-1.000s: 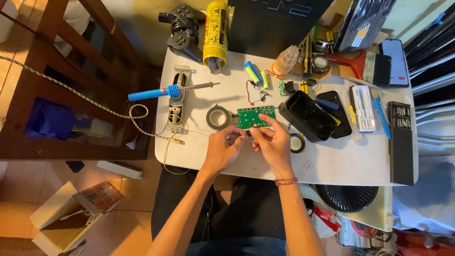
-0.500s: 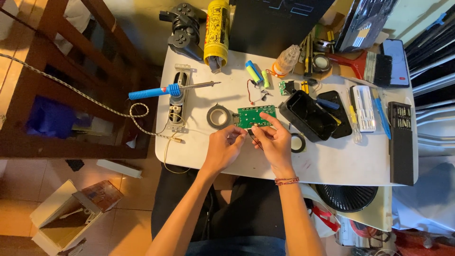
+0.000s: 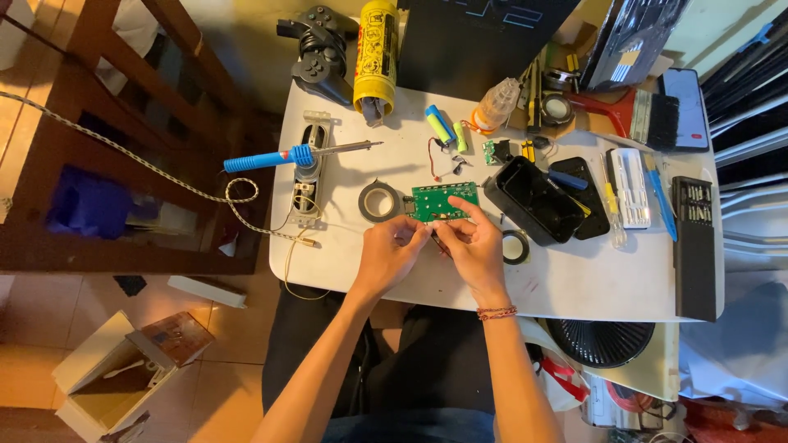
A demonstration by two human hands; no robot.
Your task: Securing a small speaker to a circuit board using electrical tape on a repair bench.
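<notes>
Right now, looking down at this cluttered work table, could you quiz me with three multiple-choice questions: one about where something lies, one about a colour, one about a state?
1. Where does the roll of tape lie relative to the green circuit board?
A. to its left in the picture
B. on top of it
C. on the floor

2. What colour is the handle of the soldering iron?
A. red
B. blue
C. white

3. How is the black plastic shell lying?
A. shut with a lid
B. standing on end
C. open side up, hollow showing

Answers:
1 A, the roll sits on the table just left of the board.
2 B, the handle is bright blue.
3 C, its hollow inside faces the camera.

Both the left hand and the right hand meet at the board's near edge.
</notes>
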